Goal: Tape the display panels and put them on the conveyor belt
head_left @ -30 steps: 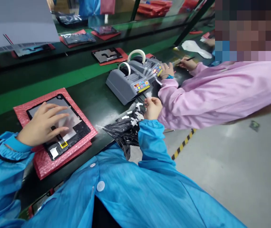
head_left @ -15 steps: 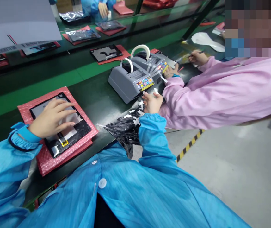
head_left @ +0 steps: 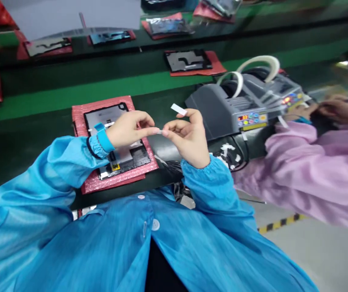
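Observation:
My left hand (head_left: 129, 129) and my right hand (head_left: 186, 136) meet in front of me above the bench, fingertips pinched together on a small strip of white tape (head_left: 159, 131). A second white tape piece (head_left: 178, 109) sticks up from my right forefinger. Below and behind my left hand lies an opened tablet (head_left: 115, 140) on a red bubble-wrap mat (head_left: 84, 117). A grey tape dispenser (head_left: 222, 109) with white tape rolls stands to the right of my right hand.
A person in a pink coat (head_left: 310, 162) works at the right, hands by a second dispenser (head_left: 280, 91). A black bag (head_left: 231, 152) with white tape scraps hangs at the bench edge. More tablets on red mats (head_left: 192, 63) lie across the green belt.
My right hand left the dispenser with tape and came to the middle. My left hand lifted off the tablet to meet it. The camera swung to the left.

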`<state>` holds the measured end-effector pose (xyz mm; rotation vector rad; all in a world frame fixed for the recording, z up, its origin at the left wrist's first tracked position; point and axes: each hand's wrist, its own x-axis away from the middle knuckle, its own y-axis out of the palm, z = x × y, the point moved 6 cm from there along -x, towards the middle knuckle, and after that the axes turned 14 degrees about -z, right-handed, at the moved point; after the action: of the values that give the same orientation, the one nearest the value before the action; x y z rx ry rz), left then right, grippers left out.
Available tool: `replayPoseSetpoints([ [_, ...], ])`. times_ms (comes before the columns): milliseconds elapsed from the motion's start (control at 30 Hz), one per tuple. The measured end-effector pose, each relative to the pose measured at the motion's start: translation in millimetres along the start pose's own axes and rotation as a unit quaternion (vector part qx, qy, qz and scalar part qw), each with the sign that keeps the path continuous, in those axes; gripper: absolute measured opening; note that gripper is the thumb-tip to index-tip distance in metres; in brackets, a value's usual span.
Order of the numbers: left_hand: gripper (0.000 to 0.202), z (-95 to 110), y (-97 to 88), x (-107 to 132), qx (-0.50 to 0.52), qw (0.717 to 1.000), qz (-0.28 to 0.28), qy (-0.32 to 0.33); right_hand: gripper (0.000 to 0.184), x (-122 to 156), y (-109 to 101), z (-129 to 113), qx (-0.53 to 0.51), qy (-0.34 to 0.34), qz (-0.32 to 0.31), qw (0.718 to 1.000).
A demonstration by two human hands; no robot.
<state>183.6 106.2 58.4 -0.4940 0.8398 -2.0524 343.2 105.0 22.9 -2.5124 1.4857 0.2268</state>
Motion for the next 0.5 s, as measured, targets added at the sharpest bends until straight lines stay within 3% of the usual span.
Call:
replayPoseSetpoints([
  [133, 0.038, -19.0, -1.7, 14.0, 0.037, 0.998, 0.011, -0.049, 0.062, -24.9, 22.9, 7.9, -0.013, 0.021, -0.058, 0.998],
  [267, 0.037, -36.4, -5.8, 27.0, 0.07, 0.992, 0.051, -0.097, 0.061, -34.9, 18.8, 17.8, -0.02, 0.037, -0.059, 0.997],
  [500, 0.036, -45.4, 0.0, 25.3, 0.111, 0.986, 0.034, -0.123, 0.058, -41.7, 29.6, 28.0, -0.085, 0.112, -0.029, 0.99],
])
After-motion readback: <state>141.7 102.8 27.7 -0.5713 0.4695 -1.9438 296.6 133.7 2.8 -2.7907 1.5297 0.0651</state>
